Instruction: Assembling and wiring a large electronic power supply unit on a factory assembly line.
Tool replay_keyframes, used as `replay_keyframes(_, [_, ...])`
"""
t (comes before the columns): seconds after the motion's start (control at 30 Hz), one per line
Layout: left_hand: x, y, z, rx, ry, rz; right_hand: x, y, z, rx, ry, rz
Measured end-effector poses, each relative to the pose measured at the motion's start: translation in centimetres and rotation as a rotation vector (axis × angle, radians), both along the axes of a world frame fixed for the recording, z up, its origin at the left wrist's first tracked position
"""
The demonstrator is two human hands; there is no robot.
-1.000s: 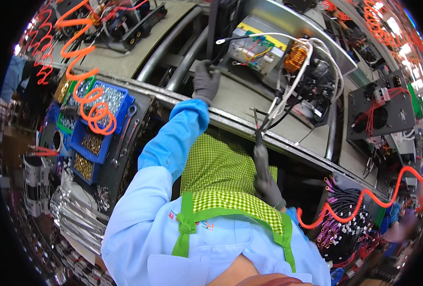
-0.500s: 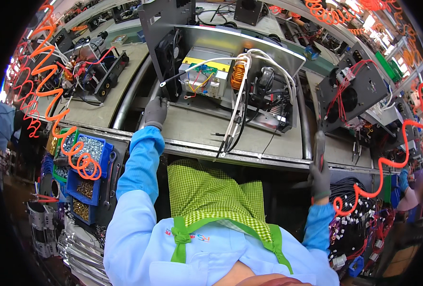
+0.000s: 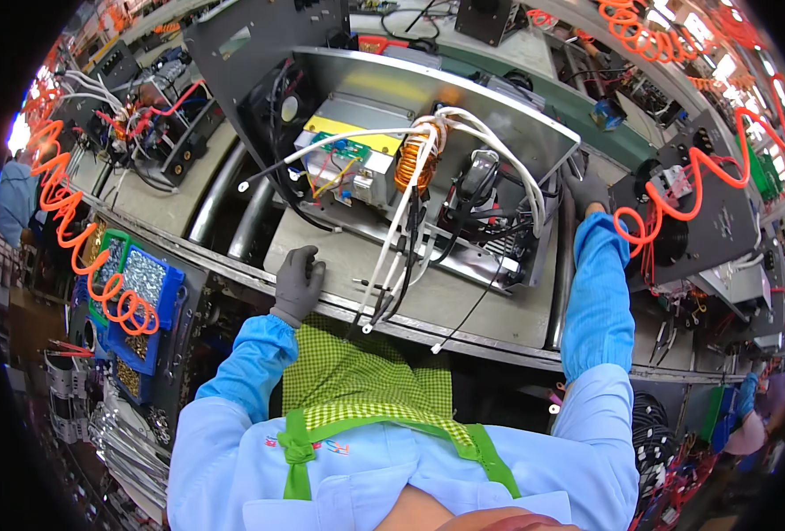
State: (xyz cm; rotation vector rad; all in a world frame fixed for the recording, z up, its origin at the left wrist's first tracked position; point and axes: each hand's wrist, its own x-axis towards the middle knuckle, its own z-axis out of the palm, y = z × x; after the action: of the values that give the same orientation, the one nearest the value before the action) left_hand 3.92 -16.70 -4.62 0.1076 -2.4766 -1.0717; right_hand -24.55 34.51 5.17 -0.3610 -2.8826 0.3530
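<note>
An open metal chassis lies at a slant on the bench board. It carries a dark front panel, a copper-wound coil, a green circuit board and a black fan. White cables with ring lugs hang over its near side. My left hand, in a grey glove, is above the board's near edge, left of the cable ends; its fingers are loosely bent, apart and empty. At the chassis's right end is my gloved right hand, fingers closed; what they grip is partly hidden.
A second black-panelled unit stands close by my right arm, with an orange coiled hose hanging before it. Another open unit sits at left. Blue bins of small fasteners and steel rollers are on the left.
My right hand has moved from the bench's front edge up to the chassis's right end. My left hand has come away from the chassis's left side toward me. The chassis now lies turned clockwise.
</note>
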Motion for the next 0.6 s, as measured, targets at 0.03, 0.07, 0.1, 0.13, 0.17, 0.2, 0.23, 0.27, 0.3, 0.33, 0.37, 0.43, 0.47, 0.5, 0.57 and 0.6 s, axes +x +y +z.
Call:
replay_keyframes(0.03, [-0.1, 0.1, 0.6, -0.088, 0.003, -0.039, -1.2, 0.0, -0.4, -0.002, -0.018, 0.016])
replay_keyframes(0.07, [0.0, 0.2, 0.9, -0.177, 0.003, -0.078, -2.4, 0.2, -0.6, 0.029, -0.073, 0.077])
replay_keyframes(0.1, [0.0, 0.0, 0.9, -0.185, -0.016, -0.064, -3.6, 0.1, -1.0, 0.055, -0.126, 0.138])
replay_keyframes(0.13, [0.1, -0.1, 0.8, -0.184, -0.024, -0.057, -4.9, -0.5, -1.5, 0.079, -0.149, 0.143])
replay_keyframes(0.17, [-0.8, 0.4, 0.9, -0.179, -0.025, -0.097, -7.2, 3.6, -4.4, 0.106, -0.096, 0.232])
replay_keyframes(0.2, [-0.6, 0.6, 1.0, -0.184, -0.054, -0.064, -7.8, 3.3, -5.0, 0.098, -0.118, 0.269])
replay_keyframes(0.23, [-0.7, 0.7, 1.3, -0.254, -0.035, -0.078, -8.0, 3.3, -5.3, 0.051, -0.1, 0.307])
replay_keyframes(0.27, [-0.5, 0.8, 1.5, -0.327, -0.018, -0.099, -7.9, 3.5, -5.4, 0.0, -0.083, 0.338])
replay_keyframes(0.3, [-0.6, 1.0, 1.7, -0.292, -0.065, -0.097, -7.3, 4.1, -5.4, -0.058, -0.062, 0.352])
replay_keyframes(0.33, [-0.8, 1.0, 1.7, -0.3, -0.049, -0.115, -6.9, 4.1, -5.1, -0.119, -0.033, 0.367])
replay_keyframes(0.37, [-0.6, 0.5, 1.1, -0.282, -0.036, -0.127, -7.2, 3.2, -4.3, -0.156, -0.014, 0.387])
replay_keyframes(0.43, [-0.9, 0.6, 1.0, -0.272, -0.058, -0.152, -6.2, 3.4, -4.1, -0.245, 0.058, 0.367])
replay_keyframes(0.47, [-0.6, 0.7, 1.3, -0.297, -0.072, -0.128, -6.1, 2.9, -4.5, -0.289, 0.094, 0.36])
replay_keyframes(0.5, [-0.4, 0.9, 1.4, -0.32, -0.085, -0.108, -6.0, 2.4, -4.7, -0.33, 0.131, 0.348])
replay_keyframes(0.57, [-0.5, 1.2, 1.4, -0.341, -0.059, -0.127, -5.0, 2.3, -4.5, -0.413, 0.207, 0.311])
replay_keyframes(0.6, [-0.6, 1.3, 1.2, -0.143, -0.05, -0.106, -4.2, 2.2, -4.1, -0.456, 0.247, 0.28])
